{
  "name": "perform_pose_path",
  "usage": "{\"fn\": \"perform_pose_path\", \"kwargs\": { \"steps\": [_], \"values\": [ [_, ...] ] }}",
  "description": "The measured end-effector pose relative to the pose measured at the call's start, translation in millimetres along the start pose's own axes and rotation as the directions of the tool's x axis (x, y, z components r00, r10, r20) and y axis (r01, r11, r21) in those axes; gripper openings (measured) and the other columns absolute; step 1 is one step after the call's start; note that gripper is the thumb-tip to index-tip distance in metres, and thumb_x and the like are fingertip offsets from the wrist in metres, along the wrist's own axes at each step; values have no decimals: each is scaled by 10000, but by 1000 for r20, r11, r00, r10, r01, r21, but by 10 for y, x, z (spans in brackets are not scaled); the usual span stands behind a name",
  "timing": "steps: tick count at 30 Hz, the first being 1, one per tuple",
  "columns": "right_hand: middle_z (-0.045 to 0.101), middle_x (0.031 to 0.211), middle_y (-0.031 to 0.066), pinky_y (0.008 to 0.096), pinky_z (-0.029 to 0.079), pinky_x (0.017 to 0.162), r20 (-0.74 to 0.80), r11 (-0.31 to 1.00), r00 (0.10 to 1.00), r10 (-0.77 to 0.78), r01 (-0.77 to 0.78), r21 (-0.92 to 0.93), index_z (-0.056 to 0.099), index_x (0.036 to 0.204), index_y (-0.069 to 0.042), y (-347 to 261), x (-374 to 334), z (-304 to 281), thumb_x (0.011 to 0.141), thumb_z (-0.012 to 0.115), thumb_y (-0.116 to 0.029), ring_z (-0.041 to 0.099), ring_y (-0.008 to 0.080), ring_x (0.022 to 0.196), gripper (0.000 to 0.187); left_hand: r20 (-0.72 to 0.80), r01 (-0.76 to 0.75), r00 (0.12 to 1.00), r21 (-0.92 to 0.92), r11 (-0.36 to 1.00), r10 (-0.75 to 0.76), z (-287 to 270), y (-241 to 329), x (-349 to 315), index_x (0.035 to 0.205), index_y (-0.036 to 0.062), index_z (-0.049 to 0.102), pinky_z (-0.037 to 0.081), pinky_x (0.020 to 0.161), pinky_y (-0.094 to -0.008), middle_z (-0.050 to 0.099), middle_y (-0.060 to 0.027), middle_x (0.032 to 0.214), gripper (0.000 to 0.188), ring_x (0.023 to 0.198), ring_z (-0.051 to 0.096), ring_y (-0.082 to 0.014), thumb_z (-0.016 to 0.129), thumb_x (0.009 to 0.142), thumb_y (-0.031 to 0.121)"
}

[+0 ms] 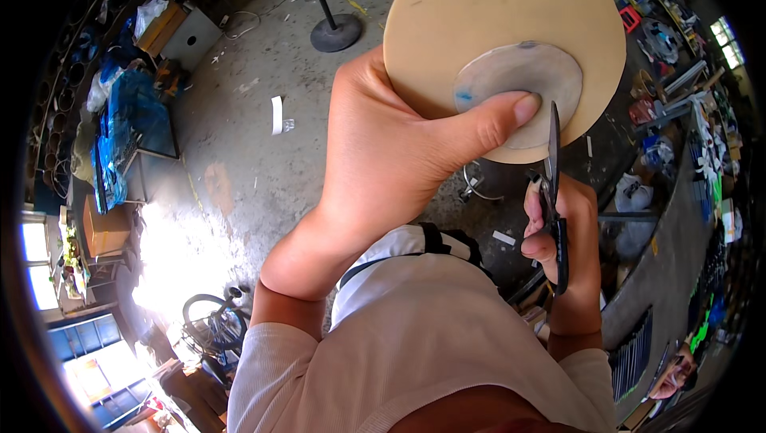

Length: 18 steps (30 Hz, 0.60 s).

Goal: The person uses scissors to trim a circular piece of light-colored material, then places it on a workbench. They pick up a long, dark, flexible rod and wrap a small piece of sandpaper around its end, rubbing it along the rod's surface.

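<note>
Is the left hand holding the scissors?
No, the right hand holds the scissors, while the left hand holds the large tan disc.

Two discs (503, 2) (527, 66), one scissors (550, 202)

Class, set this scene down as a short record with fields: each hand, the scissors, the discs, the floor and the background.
Left hand: grips a large tan flat disc, thumb on top
Smaller disc: a thin grey round piece lying against the large disc, under the thumb
Right hand: holds black-handled metal scissors
Scissors: blade points up, overlapping the large disc's lower edge in view; cutting or not, cannot tell
Floor: grey floor with white strips
Background, left: crumpled blue plastic sheeting
</note>
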State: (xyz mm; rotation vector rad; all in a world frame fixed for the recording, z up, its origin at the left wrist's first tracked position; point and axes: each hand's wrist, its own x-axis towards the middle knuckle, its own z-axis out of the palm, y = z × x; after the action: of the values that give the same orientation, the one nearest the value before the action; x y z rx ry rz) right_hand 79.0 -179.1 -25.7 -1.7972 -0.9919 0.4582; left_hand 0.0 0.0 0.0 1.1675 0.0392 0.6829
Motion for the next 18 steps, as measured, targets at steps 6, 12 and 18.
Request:
{"fn": "perform_pose_path", "kwargs": {
  "steps": [6, 12, 18],
  "values": [
    [388, 557, 45, 283, 327, 454, -25, 998, 1000, -1, 0, -66, 528, 772, 3, 24, -17, -11, 596, 746, -627, 391, 167, 487, 690, -8, -7, 1000, -75, 997, 6, 11, -84, 11, 961, -33, 641, 523, 722, -253, 681, -78, 894, 251, 794, 633, -111, 741, 734, 8],
    [397, 557, 54, 291, 338, 456, -11, 991, 999, -31, 30, -128, 488, 720, -19, 104, -29, -24, 597, 757, -609, 393, 179, 487, 661, 28, -35, 999, -44, 998, 36, -33, -124, 52, 976, -37, 635, 524, 720, -254, 678, -83, 898, 267, 795, 635, -119, 740, 737, 15],
    [506, 681, 66, 292, 407, 520, -73, 978, 997, -30, 44, 205, 506, 791, -16, 251, -53, 159, 583, 660, -731, 505, 198, 562, 761, -9, 118, 993, -141, 983, -121, 126, -87, 6, 1077, -30, 574, 504, 795, -295, 645, -98, 994, 349, 901, 615, -162, 716, 767, 46]
  ]
}}
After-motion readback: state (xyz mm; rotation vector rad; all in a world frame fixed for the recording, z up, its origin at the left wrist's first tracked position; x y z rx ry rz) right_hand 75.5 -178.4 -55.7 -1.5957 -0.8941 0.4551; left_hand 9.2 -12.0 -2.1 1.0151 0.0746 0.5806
